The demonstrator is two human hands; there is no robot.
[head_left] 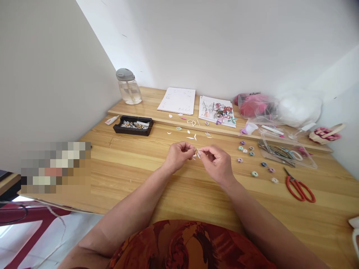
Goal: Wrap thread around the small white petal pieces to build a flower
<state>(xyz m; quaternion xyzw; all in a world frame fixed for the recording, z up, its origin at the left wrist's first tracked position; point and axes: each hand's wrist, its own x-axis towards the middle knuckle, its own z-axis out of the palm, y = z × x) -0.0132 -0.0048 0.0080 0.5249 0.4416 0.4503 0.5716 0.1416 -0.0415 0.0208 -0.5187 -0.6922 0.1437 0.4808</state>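
Observation:
Over the middle of the wooden table (134, 183), my left hand (179, 156) and my right hand (218, 163) come almost together, thumbs and forefingers pinched. Between the fingertips shows a small white petal-shaped piece (199, 154); its exact form is partly hidden. Just beyond the hands lie several loose white leaf-shaped cut-outs (191, 138). Farther back are a yellowish flower outline (191, 122) and a green-edged leaf shape (178, 128).
Left: a black tray (133, 130) of beads, a small glue tube (112, 120), a water bottle (129, 87). Right: several thread bobbins (254, 174), red-handled scissors (297, 188), a clear box (304, 161) of tools, a tiny basket (324, 135). Paper sheets (177, 100) lie on the back ledge.

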